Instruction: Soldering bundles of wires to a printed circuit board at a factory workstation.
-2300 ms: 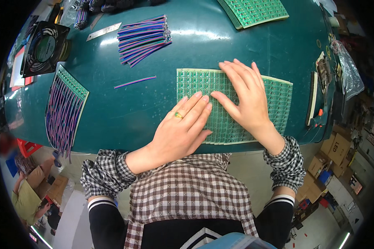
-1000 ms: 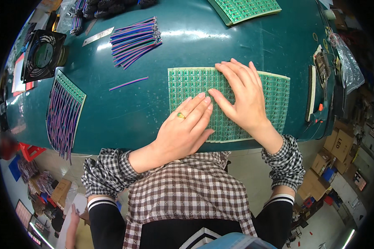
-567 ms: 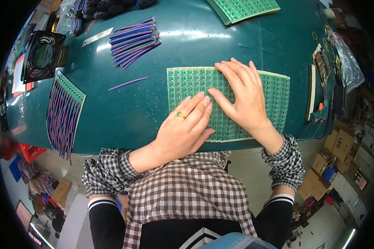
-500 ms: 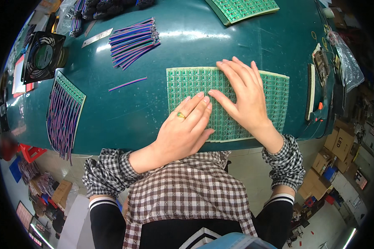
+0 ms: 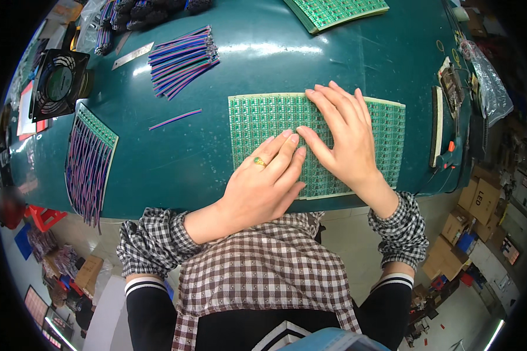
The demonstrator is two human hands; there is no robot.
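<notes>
Both hands, left (image 5: 262, 186) and right (image 5: 344, 140), press flat, fingers spread, on the green circuit panel (image 5: 257, 120), its long axis left-right across the worktop (image 5: 310, 64).

circuit panel (image 5: 257, 126): middle and near edge hidden under left hand (image 5: 263, 181) and right hand (image 5: 345, 140) | parts on panel: too small to tell | second green panel (image 5: 334, 10): cut off by top edge | bundles (image 5: 152, 9): cut off, top

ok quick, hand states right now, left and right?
Left hand: open, flat, palm down on the green circuit board panel, gripping nothing.
Right hand: open, fingers spread flat on the same panel, gripping nothing.
</notes>
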